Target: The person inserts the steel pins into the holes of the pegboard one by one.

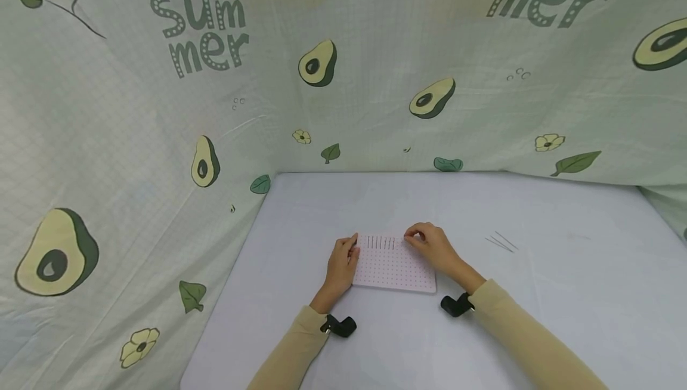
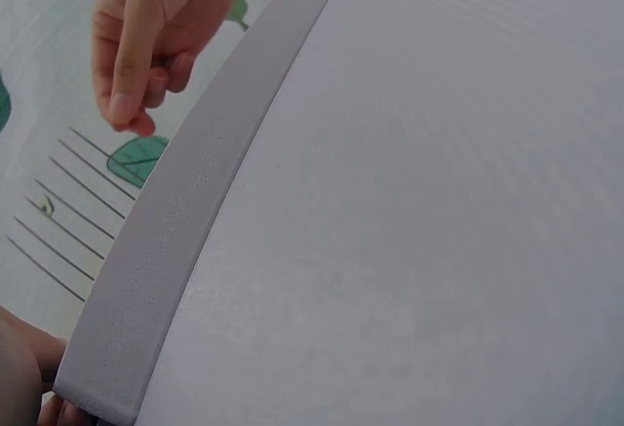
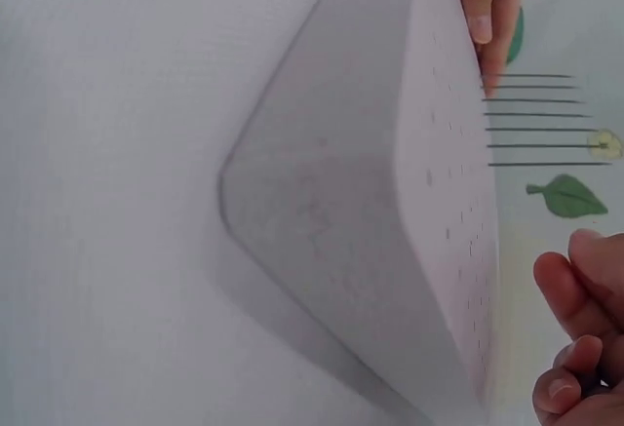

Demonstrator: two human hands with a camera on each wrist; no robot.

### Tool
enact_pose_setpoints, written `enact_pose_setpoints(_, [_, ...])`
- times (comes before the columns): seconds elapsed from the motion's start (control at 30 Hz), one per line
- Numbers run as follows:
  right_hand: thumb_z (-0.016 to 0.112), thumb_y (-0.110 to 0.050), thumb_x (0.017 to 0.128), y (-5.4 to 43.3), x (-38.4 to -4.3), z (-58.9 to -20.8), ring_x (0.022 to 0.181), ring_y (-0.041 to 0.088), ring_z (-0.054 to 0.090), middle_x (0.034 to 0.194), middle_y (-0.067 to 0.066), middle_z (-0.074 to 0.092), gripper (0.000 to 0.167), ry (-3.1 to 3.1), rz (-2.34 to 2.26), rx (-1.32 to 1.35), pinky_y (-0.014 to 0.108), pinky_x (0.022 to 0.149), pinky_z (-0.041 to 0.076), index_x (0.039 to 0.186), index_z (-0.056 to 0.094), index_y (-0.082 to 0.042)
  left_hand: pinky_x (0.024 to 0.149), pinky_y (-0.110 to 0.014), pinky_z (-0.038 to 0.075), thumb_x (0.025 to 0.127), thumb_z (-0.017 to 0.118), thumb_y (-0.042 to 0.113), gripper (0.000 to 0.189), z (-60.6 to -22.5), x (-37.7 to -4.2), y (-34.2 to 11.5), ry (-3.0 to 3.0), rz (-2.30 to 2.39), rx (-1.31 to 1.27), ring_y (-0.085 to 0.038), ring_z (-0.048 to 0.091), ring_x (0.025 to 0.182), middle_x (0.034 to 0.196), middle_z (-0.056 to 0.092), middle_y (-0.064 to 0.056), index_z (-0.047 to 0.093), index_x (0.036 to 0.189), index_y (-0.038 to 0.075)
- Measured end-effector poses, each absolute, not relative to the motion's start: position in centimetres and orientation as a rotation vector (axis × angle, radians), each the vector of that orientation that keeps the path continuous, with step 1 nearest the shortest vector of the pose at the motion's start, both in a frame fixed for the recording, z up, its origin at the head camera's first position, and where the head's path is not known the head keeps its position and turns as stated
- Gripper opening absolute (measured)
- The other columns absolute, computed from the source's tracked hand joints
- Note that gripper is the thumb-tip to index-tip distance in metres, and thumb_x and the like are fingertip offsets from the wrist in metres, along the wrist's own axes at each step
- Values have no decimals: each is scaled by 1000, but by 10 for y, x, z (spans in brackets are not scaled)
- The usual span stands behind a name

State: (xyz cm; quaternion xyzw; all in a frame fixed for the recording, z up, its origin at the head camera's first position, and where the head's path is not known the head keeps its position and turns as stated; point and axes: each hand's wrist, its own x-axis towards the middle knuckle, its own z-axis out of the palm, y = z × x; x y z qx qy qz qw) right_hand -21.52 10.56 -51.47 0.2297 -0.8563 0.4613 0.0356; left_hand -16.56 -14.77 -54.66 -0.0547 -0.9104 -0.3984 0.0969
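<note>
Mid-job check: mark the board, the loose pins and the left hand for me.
Board (image 1: 394, 268): head view, on a bare part of its dotted top.
Loose pins (image 1: 507, 241): head view, mid-shaft on the uppermost one.
Left hand (image 1: 340, 267): head view, on the back of the hand.

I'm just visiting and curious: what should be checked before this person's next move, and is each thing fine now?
1. Board steadied: ok; the left grip holds the left edge of the holed board.
2. Placed pins upright: ok; the standing pins form a row along the far edge.
3. Right grip at the board: ok; it is by the far edge, right of that row.
4. Pin in its fingertips: cannot tell; none shows clearly.
5. Spares available: ok; loose pins lie right of the board.
</note>
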Motion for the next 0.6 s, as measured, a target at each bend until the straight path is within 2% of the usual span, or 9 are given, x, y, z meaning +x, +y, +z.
enact_pose_setpoints(0.2, [70,-6,93,123,-219,-514,77,20,46,84,5,60,8,-2631,1448,563,27,63,37,97,72,0,88,-37,48,104,52,11,42,-545,-164,-148,-2687,-1179,-176,-20,55,100,126,54,-16,49,145,-2])
enact_pose_setpoints(0.6, [71,-13,94,163,-219,-514,79,20,49,87,8,66,16,-2656,1403,402,24,64,40,100,73,1,87,-37,48,104,52,11,42,-546,-164,-148,-2684,-1163,-185,-20,55,99,125,54,-16,50,144,-1])
